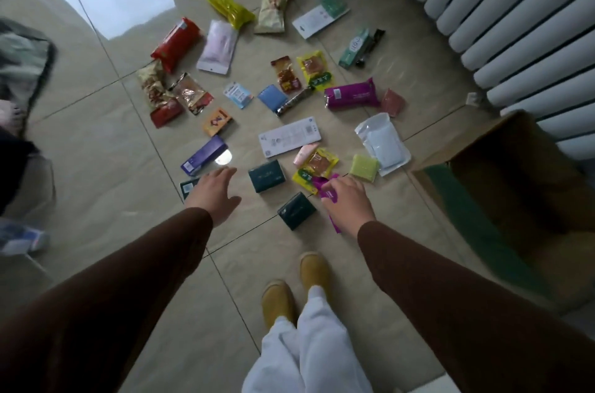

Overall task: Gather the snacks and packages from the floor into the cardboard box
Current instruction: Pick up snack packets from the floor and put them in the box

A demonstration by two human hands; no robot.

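Note:
Several snacks and packages lie spread over the tiled floor. The open cardboard box (476, 148) stands at the right. My right hand (349, 202) is closed around a small purple packet (330, 196), just beside a dark green pack (297, 210) and a yellow snack pouch (317, 169). My left hand (214, 193) hovers with fingers spread over a dark green pack (186, 188) at the near left of the pile; it holds nothing. Another dark green pack (267, 179) lies between the hands. A purple box (204, 154) sits just beyond my left hand.
A white radiator (515, 16) runs along the right wall behind the box. Farther out lie a red bag (176, 43), a yellow bag (227, 5) and a magenta pack (351, 98). My feet in yellow slippers (294, 286) stand close behind the pile. Cloth lies at the far left.

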